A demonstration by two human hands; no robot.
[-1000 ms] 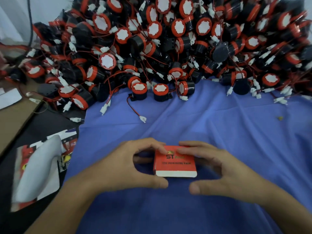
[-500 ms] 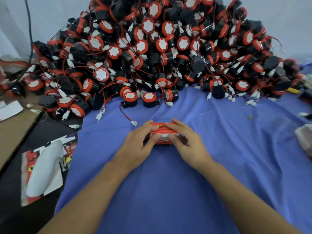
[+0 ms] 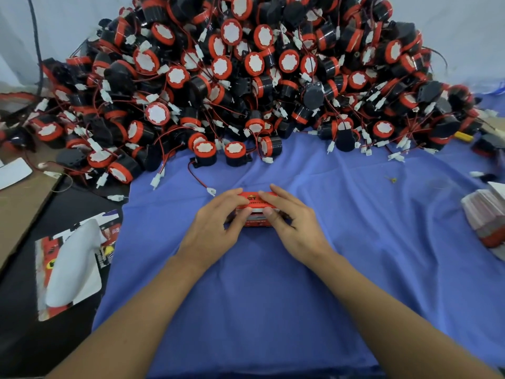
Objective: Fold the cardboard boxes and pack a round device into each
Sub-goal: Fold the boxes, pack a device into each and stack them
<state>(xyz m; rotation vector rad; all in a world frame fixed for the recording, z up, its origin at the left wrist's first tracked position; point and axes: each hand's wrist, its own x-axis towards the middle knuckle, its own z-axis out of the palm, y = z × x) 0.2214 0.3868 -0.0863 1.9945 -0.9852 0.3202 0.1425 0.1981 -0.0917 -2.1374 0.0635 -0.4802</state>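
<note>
A small red cardboard box [image 3: 253,200] with gold print lies on the blue cloth [image 3: 355,214], gripped from both sides. My left hand [image 3: 216,231] curls round its left end, thumb on the near face. My right hand [image 3: 289,222] holds the right end, fingers over the top and thumb pressing the front. Most of the box is hidden by my fingers. A big heap of round black-and-red devices [image 3: 246,77] with red wires and white plugs rises behind it.
A stack of flat red-and-white box blanks [image 3: 486,214] lies at the right edge. On the dark surface at the left sits a white curved piece on a printed card [image 3: 71,266]. Brown cardboard [image 3: 16,198] lies further left. Loose white plugs [image 3: 210,191] trail near the box.
Both hands have carried the box away from me towards the heap and closed over it. The view has risen, so the heap shows in full.
</note>
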